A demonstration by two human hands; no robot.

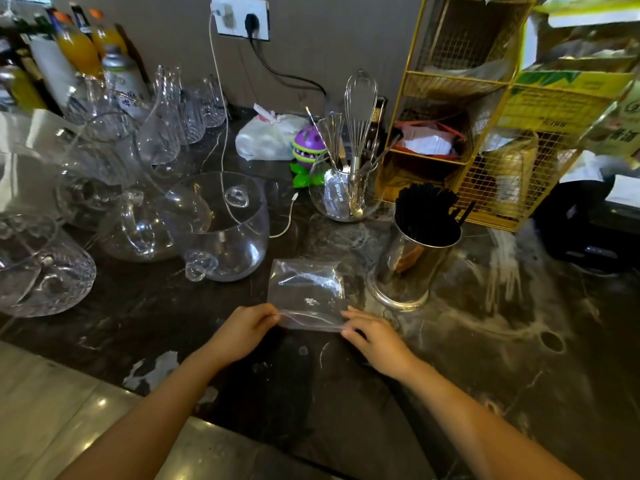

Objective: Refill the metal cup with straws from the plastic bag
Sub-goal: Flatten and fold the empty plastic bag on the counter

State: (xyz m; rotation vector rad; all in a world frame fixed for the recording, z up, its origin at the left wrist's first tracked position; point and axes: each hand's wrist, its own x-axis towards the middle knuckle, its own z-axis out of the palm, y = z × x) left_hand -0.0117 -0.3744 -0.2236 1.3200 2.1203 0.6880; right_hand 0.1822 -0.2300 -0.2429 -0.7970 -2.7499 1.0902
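A clear plastic bag (306,292) lies flat on the dark marble counter (485,341), and no straws show inside it. My left hand (242,329) pinches its near left corner. My right hand (372,336) presses on its near right corner. Just right of the bag stands the shiny metal cup (410,263), upright and packed with black straws (424,211).
Glass bowls and teapots (221,223) crowd the left of the counter. Behind the cup stand a glass jar with whisks (346,188), a toy plant (306,150), a white bag (266,136) and a gold wire rack (485,133). A white charging cable (287,220) trails down from the wall socket.
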